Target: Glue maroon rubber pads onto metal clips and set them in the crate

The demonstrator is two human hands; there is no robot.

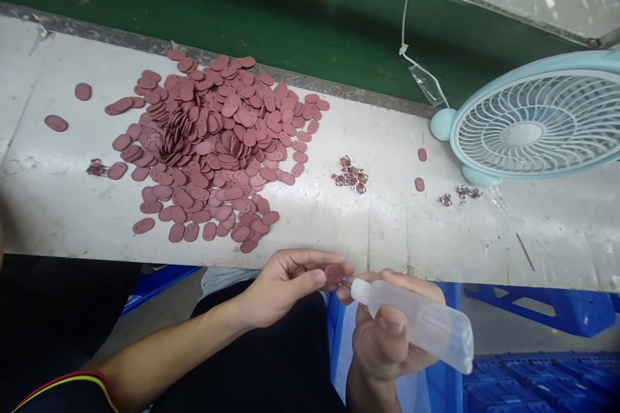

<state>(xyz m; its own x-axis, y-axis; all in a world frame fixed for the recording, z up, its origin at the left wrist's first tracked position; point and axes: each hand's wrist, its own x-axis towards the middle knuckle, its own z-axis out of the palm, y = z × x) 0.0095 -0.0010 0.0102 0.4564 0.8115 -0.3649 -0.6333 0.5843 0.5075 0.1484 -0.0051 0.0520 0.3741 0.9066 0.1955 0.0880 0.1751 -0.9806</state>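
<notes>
Nearest the camera is the right hand (pixel 387 329), wrapped around a clear squeeze bottle (pixel 416 322) that lies slanted across the palm, its fingers closed over the body and the thumb pressed on top. The bottle's thin metal tip (pixel 345 282) points left and meets a single reddish-brown oval piece (pixel 333 273). That piece is pinched in the left hand (pixel 285 287), thumb below and fingers (pixel 314 258) curled above it — a firm grip on the piece's left part, with the rest of it showing. Both hands hang just off the near edge of the worktop (pixel 436 232), over a dark lap and blue plastic crates (pixel 542 381).

The big pile of oval pieces (pixel 208 142) sits on the worktop beyond the left hand, spreading toward the far edge, many of the pieces overlapping or standing on edge. Left of the pile lie two stray ovals (pixel 82 91), well apart from it, and a small tangle of metal bits (pixel 95 168) just beside its left fringe. Right of the pile is a little heap of metal bits (pixel 351 175); farther right two more single ovals (pixel 420 184), then another scatter of metal bits (pixel 462 193). A pale blue fan (pixel 527 129) stands farthest right of the pile, tilted, its grille facing the camera. Behind the pile runs a green belt (pixel 242 6), with a white cord (pixel 405 6) hanging down over it near the fan.
</notes>
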